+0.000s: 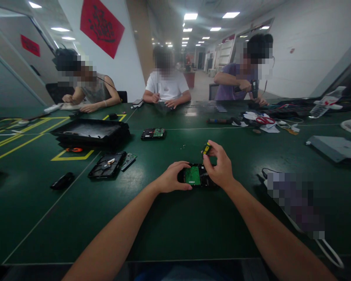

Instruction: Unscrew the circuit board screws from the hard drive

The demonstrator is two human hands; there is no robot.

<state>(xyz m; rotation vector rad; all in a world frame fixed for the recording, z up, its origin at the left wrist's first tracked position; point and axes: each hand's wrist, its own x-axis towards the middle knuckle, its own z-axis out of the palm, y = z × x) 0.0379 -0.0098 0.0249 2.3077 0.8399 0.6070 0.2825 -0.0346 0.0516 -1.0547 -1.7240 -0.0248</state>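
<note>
In front of me on the green table lies a hard drive [192, 175], its green circuit board facing up. My left hand [173, 177] grips its left end, thumb on the near side and fingers on the far side. A small yellow and black screwdriver [206, 148] is pinched in my right hand [221, 164], held upright over the drive's right half. Whether its tip touches the drive I cannot make out. Several tiny pale bits, perhaps screws [183, 147], lie just beyond the drive.
A second hard drive [153, 134] lies farther off. To the left are a black tray [90, 128], an opened black casing [107, 166] and a loose circuit board [128, 161]. At right rests a blurred phone-like object [295, 203] with a strap. Three people sit across the table.
</note>
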